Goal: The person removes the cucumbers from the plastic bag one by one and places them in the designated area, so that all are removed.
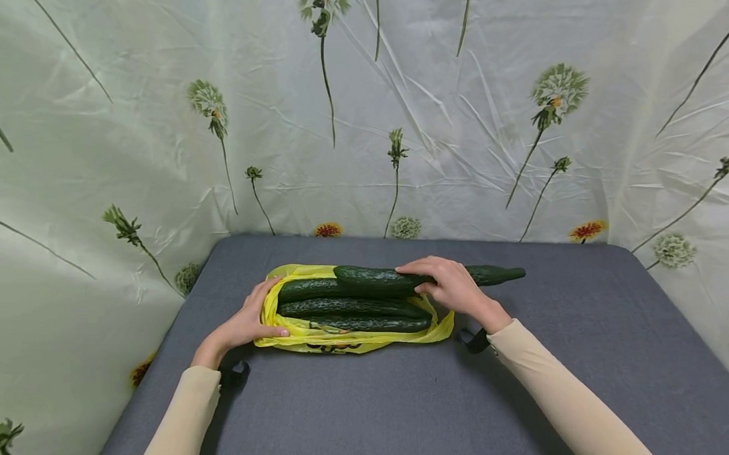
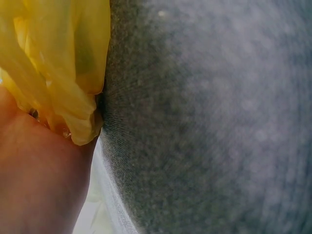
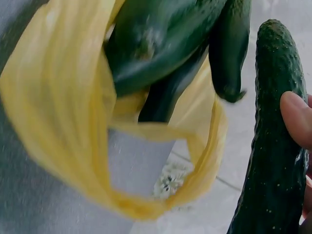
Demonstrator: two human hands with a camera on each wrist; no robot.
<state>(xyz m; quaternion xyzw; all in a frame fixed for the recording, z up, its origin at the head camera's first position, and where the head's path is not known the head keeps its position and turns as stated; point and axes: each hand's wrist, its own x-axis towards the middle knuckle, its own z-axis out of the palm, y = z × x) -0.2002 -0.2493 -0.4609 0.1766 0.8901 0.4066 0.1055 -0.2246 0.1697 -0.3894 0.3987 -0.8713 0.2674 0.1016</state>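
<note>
Right hand (image 1: pixel 454 288) grips a long cucumber (image 1: pixel 369 279) at the far side of the yellow bag (image 1: pixel 392 339), other cucumbers (image 1: pixel 355 308) inside; left hand (image 1: pixel 250 322), partly hidden, seems to pinch the bag's left end.

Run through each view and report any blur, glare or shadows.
Head: crisp overall, with soft shadows on the grey table and glossy creases in the floral sheet; left wrist: the grey table blurs towards the right; right wrist: the held cucumber looks sharp, the yellow bag softer, with highlights on the bagged cucumbers.
</note>
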